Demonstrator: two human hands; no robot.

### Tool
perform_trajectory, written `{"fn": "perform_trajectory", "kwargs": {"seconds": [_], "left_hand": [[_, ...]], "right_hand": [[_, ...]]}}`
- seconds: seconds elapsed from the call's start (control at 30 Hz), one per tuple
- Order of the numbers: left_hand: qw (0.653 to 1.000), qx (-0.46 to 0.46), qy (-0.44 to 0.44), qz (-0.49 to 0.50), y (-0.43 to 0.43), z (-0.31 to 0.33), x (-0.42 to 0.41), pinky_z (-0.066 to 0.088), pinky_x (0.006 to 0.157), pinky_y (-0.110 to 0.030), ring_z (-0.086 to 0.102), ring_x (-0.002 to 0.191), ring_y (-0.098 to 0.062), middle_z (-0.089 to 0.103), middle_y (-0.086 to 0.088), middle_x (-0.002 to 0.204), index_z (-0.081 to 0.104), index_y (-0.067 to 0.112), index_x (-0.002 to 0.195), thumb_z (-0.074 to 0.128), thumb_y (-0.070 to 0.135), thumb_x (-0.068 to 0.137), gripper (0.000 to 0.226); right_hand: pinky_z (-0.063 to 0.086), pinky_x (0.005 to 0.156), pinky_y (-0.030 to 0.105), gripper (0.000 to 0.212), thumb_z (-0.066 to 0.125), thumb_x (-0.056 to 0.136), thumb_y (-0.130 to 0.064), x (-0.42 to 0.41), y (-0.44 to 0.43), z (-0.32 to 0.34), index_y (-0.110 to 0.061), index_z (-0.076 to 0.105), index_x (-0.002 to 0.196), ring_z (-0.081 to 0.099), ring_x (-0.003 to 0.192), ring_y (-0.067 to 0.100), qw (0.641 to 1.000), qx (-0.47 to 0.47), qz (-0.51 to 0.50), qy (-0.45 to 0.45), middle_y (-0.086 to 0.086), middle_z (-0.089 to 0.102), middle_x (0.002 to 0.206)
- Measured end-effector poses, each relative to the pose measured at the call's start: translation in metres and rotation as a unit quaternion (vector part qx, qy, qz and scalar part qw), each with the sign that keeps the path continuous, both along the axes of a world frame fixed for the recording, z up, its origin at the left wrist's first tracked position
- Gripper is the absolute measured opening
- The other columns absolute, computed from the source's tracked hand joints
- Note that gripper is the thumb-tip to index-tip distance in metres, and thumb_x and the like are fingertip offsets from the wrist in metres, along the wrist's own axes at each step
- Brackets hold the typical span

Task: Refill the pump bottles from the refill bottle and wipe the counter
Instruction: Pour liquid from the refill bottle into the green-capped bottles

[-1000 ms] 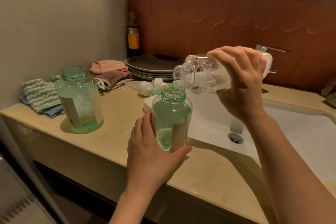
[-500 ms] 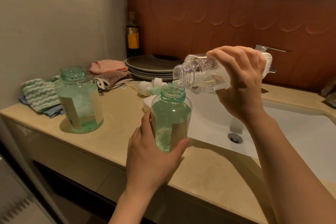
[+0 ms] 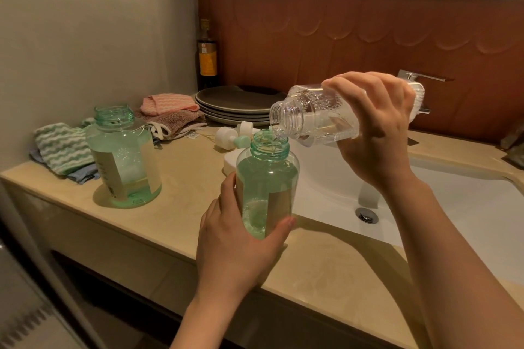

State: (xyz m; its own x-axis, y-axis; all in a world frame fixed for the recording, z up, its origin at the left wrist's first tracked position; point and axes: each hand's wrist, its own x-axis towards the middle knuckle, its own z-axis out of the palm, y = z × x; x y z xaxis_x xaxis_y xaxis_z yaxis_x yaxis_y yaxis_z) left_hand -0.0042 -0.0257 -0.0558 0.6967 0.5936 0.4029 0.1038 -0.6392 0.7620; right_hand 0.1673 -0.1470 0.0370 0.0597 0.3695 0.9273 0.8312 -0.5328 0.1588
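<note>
Grips a clear plastic refill bottle (image 3: 309, 119) in the right hand (image 3: 377, 133), tipped, mouth just above the open neck of a round green-tinted plastic pump bottle (image 3: 266, 176). Wraps the left hand (image 3: 241, 249) round that bottle's lower body, at the beige stone counter (image 3: 175, 207), just beside the white sink (image 3: 467, 207).

1. Refill bottle (image 3: 317, 119): clear, glossy plastic.
2. Pump bottle (image 3: 268, 178) nearest the sink (image 3: 467, 207): translucent green plastic, paper label.
3. Table (image 3: 326, 263) around the sink: smooth, polished stone look.
4. Striped cloth (image 3: 61, 147) left of the sink: rough towelling.
</note>
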Motion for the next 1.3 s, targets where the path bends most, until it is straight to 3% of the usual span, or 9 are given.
{"fn": "perform_trajectory", "kwargs": {"seconds": [0.23,0.73,0.93,1.3], "left_hand": [[1.0,0.001,0.001,0.001,0.0001,-0.0009,0.0002,0.043,0.097,-0.044,0.05,0.115,-0.022,0.052,0.001,0.127,0.025,0.027,0.138,0.063,0.071,0.061,0.096],[1.0,0.007,-0.003,0.01,-0.0006,-0.0004,-0.0003,0.044,0.096,-0.045,0.051,0.112,-0.021,0.053,0.002,0.124,0.026,0.027,0.138,0.065,0.07,0.062,0.096],[1.0,0.001,-0.001,0.008,-0.0009,0.0004,0.0001,0.043,0.097,-0.046,0.05,0.112,-0.021,0.053,0.002,0.124,0.026,0.027,0.138,0.061,0.071,0.061,0.095],[1.0,0.0,0.005,0.008,-0.0007,0.0,-0.0002,0.043,0.097,-0.046,0.05,0.113,-0.02,0.052,0.003,0.126,0.023,0.029,0.137,0.057,0.075,0.06,0.096]], "right_hand": [[0.02,0.093,0.031,0.055,0.064,0.077,-0.01,-0.0009,-0.0004,-0.0003,-0.026,0.043,0.126,0.041,0.114,0.024,1.0,0.0,0.007,0.004,0.006,0.058,0.122],[0.024,0.093,0.035,0.066,0.072,0.071,-0.002,0.0006,-0.0001,-0.0006,-0.027,0.043,0.125,0.042,0.114,0.025,1.0,-0.001,0.0,-0.001,0.007,0.059,0.122],[0.02,0.093,0.03,0.071,0.071,0.068,0.003,-0.0012,-0.0004,0.0,-0.027,0.043,0.125,0.042,0.114,0.025,1.0,0.0,-0.005,0.0,0.006,0.059,0.121],[0.021,0.093,0.032,0.068,0.072,0.07,-0.001,-0.0011,-0.0004,0.0,-0.026,0.042,0.126,0.041,0.115,0.025,1.0,-0.001,0.001,0.008,0.008,0.058,0.123]]}}
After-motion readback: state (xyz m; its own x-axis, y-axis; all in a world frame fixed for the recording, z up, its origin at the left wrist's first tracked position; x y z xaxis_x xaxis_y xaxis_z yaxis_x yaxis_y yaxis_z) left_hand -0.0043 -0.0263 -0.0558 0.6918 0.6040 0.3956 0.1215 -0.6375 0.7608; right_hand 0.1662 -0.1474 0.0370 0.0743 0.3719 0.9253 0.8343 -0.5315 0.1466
